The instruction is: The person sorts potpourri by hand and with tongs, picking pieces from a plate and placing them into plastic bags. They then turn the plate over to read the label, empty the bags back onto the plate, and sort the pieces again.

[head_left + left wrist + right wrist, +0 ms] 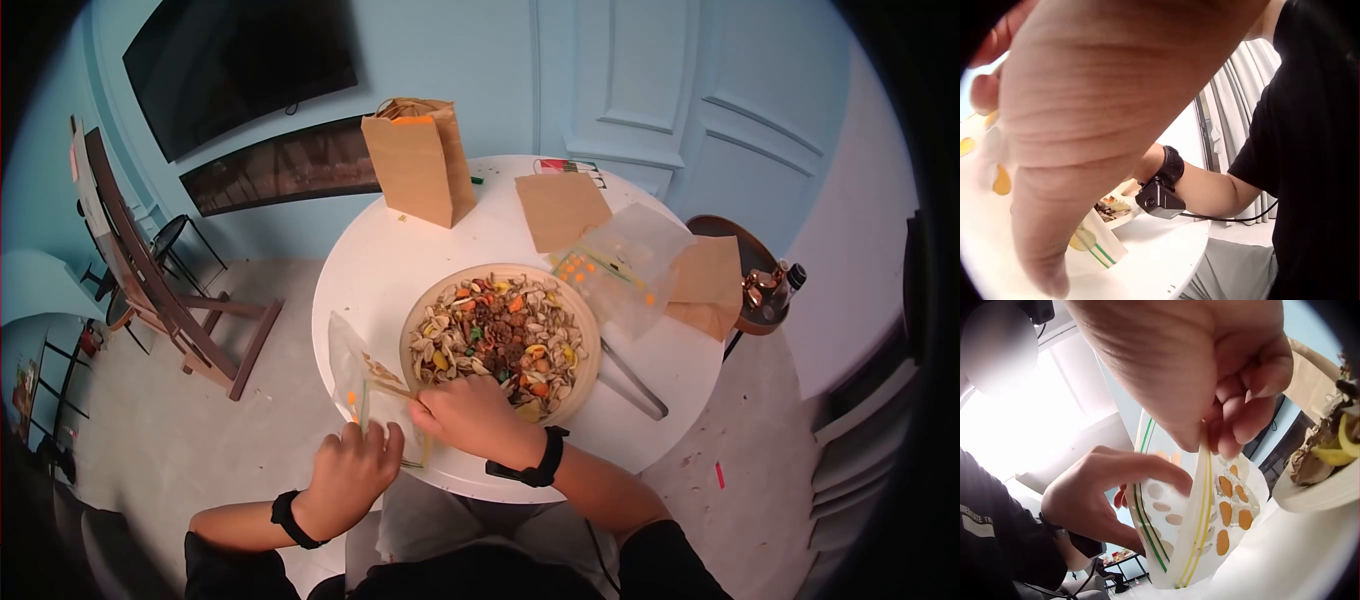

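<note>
A clear zip bag point(347, 362) with orange dots stands at the front left of the white table point(360, 265). My right hand point(480, 415) pinches the edge with the yellow zip strip point(1200, 519). My left hand point(350, 475) grips the opposite edge, by the green zip strip point(1147, 531), with fingers inside the mouth and thumb outside. The mouth gapes between both hands in the right wrist view. Just beyond the right hand is a wide pale bowl point(592, 345) full of mixed dried pieces point(510, 335), pale, brown, orange and yellow.
Metal tongs point(635, 378) lie right of the bowl. Behind them are another dotted zip bag point(645, 245) and two flat brown paper pieces point(560, 210). A brown paper bag point(415, 170) stands at the back. A side table point(765, 315) with bottles is at the right.
</note>
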{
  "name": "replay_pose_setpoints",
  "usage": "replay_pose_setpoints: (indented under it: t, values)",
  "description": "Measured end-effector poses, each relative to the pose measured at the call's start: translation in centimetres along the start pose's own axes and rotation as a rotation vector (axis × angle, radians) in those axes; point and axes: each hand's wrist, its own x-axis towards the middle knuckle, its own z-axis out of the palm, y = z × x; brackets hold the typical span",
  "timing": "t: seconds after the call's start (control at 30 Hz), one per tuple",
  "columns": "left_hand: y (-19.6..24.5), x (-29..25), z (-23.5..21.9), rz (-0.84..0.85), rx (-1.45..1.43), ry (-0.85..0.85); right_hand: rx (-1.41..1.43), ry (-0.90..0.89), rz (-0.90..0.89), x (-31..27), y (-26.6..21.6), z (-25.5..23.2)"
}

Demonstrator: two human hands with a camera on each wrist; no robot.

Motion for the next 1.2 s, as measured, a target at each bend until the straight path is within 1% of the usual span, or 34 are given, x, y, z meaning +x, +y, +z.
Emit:
replay_pose_setpoints:
  t: [0.03,0.07,0.1,0.17,0.2,0.3,0.33,0.43,0.47,0.53,0.57,0.67,0.7,0.77,0.87,0.97,1.0,1.07,1.13,1.2]
  values:
    - [0.2,-0.2,0.7,-0.046,0.012,-0.072,-0.041,0.025,0.027,0.0,0.2,-0.1]
    - [0.2,-0.2,0.8,-0.064,0.111,-0.137,-0.084,0.05,0.054,0.0,0.6,-0.2]
    - [-0.2,-0.2,0.6,-0.05,0.045,-0.14,-0.126,0.075,0.083,0.0,1.0,-0.3]
    - [-1.3,0.0,-0.4,-0.021,-0.09,-0.147,-0.057,0.115,0.121,0.2,2.0,-0.7]
    - [-1.6,0.0,-0.3,-0.036,-0.108,-0.066,-0.02,0.133,0.14,0.2,2.4,-0.9]
    - [-4.0,1.1,-0.9,-0.041,-0.208,0.099,0.06,0.087,0.146,0.5,3.1,-2.3]
    - [-4.8,1.7,-1.2,-0.012,-0.201,0.201,0.098,0.09,0.148,0.6,3.4,-2.6]
    - [-5.7,3.0,-1.0,-0.015,-0.147,0.389,0.155,0.042,0.186,0.9,3.4,-4.0]
    - [-5.5,3.4,-1.3,-0.036,-0.189,0.43,0.173,0.033,0.19,0.9,3.6,-4.2]
    - [-5.1,3.8,-0.5,-0.112,-0.208,0.482,0.207,0.018,0.201,0.8,4.1,-4.6]
    - [-4.9,3.9,0.0,-0.151,-0.218,0.505,0.222,0.07,0.236,0.7,4.4,-4.9]
    - [-5.8,4.1,1.0,-0.291,-0.243,0.446,0.275,0.217,0.349,0.3,6.4,-6.6]
    - [-6.5,4.2,1.3,-0.324,-0.256,0.437,0.251,0.251,0.396,0.1,7.2,-7.3]
    - [-7.6,4.5,1.8,-0.366,-0.254,0.444,0.202,0.324,0.491,-0.4,8.8,-8.4]
    - [-9.4,5.7,2.8,-0.368,-0.195,0.409,0.002,0.419,0.58,-1.1,10.7,-9.2]
    - [-11.4,7.8,5.0,-0.254,-0.218,0.355,-0.002,0.439,0.588,-1.5,11.9,-9.2]
    - [-11.8,8.5,5.7,-0.236,-0.228,0.306,0.017,0.433,0.585,-1.6,12.3,-9.0]
    - [-12.3,10.0,6.6,-0.17,-0.209,0.278,0.05,0.425,0.581,-1.8,13.2,-8.7]
    - [-12.4,11.4,7.6,-0.126,-0.216,0.259,0.152,0.443,0.585,-2.0,13.8,-8.5]
    - [-11.8,12.6,6.9,-0.093,-0.177,0.279,0.215,0.471,0.596,-1.9,13.8,-8.6]
